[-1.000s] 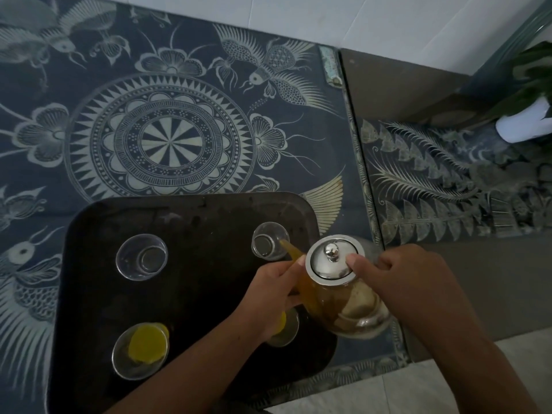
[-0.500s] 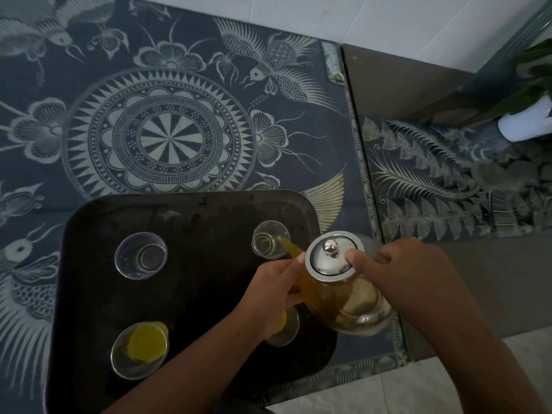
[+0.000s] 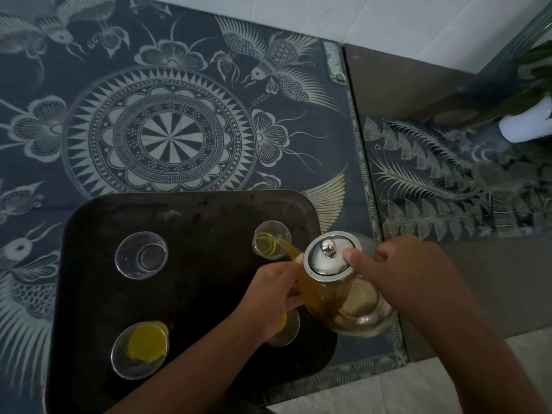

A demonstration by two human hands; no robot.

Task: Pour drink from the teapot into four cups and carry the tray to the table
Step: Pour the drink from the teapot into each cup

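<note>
We tilt the teapot (image 3: 343, 291), lower centre, spout up-left over the upper-right cup (image 3: 271, 239). The right hand (image 3: 418, 273) grips it, thumb on lid (image 3: 324, 258), and the left hand (image 3: 268, 300) curls round its side. The empty cup (image 3: 141, 254) lies further left.

I see a dark blue bench cover (image 3: 313, 162) printed with a pale mandala, birds and flowers; a blackish-brown rectangular tray (image 3: 209, 294); amber-yellow drink (image 3: 312, 294) in the clear glass teapot (image 3: 358, 309).
</note>
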